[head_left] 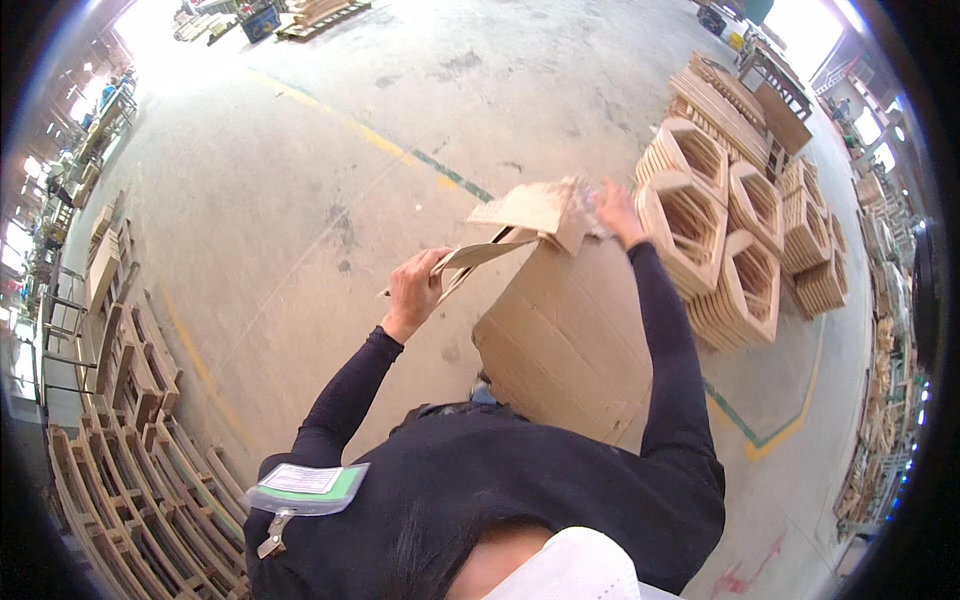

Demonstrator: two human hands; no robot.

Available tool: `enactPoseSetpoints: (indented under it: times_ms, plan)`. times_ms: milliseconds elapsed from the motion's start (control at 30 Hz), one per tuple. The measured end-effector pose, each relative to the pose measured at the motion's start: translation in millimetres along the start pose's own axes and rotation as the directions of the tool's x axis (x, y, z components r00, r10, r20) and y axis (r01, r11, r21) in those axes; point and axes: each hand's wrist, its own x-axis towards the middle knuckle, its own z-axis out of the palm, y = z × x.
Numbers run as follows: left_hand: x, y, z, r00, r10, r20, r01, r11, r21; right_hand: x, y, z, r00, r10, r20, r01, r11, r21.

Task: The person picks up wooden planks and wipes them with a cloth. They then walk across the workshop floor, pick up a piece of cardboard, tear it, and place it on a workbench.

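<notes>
Going off the stack of hexagonal wooden frames [742,240]: the cardboard [565,330] sits just left of it, bent into flaps up top, the broad panel's long axis looking like it runs back toward the person's black top [540,480]. Left hand [413,290] is well left of the stack, fingers closed over a folded flap edge. Right hand [618,212] is the closer one, right by the stack's left side, fingers partly spread at the cardboard's crumpled end, but it's blurry so I can't tell if it's actually gripping. Pretty tight on that side tbh, loads more open concrete floor [300,200] further left of the stack
</notes>
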Motion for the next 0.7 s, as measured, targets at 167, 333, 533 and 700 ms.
enactPoseSetpoints:
  times_ms: [167, 333, 533, 700]
  plan:
    - [136.3, -28.9, -0.8, 0.994, 0.099, 0.056, -0.112, 0.939, 0.325, -22.6, -130.0, 0.9, 0.929, -0.279, 0.241, 0.071, 0.777, 0.625]
    - [269.4, -68.6, -0.4, 0.924, 0.306, 0.228, -0.373, 0.849, 0.375, 18.0, -194.1, 21.1, 0.933, -0.128, 0.337, -0.062, 0.864, 0.500]
    - [419.6, -140.4, -3.2, 0.861, 0.355, 0.364, -0.479, 0.808, 0.344, 190.9, -182.3, 93.2, 0.790, -0.029, 0.613, -0.163, 0.953, 0.256]
    - [527.9, -206.4, -9.9, 0.909, 0.347, 0.232, -0.407, 0.859, 0.310, 341.8, -186.1, 104.7, 0.796, 0.056, 0.602, -0.024, 0.998, -0.062]
